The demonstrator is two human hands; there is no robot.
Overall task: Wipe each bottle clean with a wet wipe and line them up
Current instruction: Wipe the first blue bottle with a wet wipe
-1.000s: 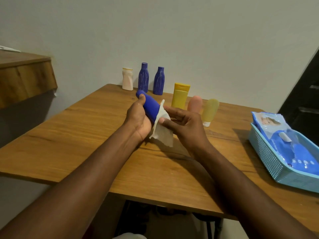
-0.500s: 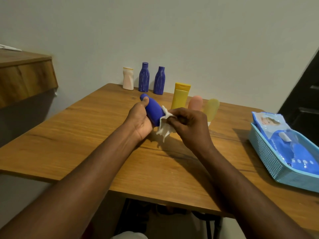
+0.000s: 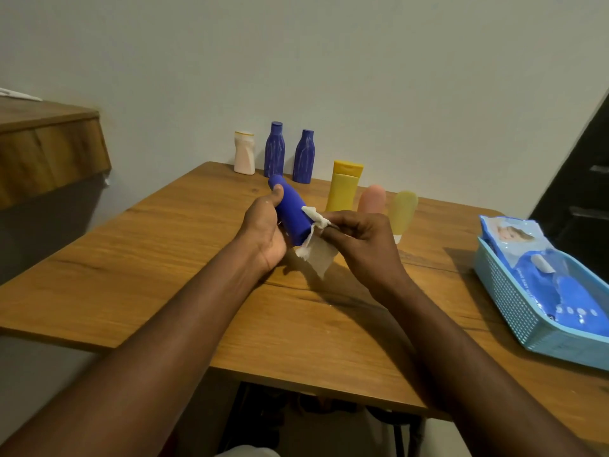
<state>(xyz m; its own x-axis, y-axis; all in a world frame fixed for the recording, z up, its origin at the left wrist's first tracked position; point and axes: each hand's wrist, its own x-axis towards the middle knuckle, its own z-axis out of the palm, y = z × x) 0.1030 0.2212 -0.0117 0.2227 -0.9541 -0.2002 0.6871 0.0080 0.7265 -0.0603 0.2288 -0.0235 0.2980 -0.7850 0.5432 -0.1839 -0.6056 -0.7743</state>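
Observation:
My left hand [image 3: 265, 227] grips a blue bottle [image 3: 290, 211] tilted above the wooden table [image 3: 164, 258], cap end pointing away, thumb near the cap. My right hand [image 3: 361, 244] pinches a white wet wipe [image 3: 314, 239] against the bottle's base end; the wipe hangs loose below. Along the back stand a white bottle [image 3: 244, 153], two blue bottles [image 3: 274, 150] [image 3: 304, 156], a yellow tube [image 3: 344, 186], a pink tube [image 3: 372, 198] and a pale yellow tube [image 3: 403, 211].
A light blue basket [image 3: 514, 311] holding a blue wet wipe pack [image 3: 557, 285] sits at the table's right edge. A wooden shelf [image 3: 43, 150] juts out at the left. A dark doorway is at the far right.
The right hand bunched the wipe and shifted it along the bottle's base end; part of it now hangs open again below. The left hand turned the bottle slightly.

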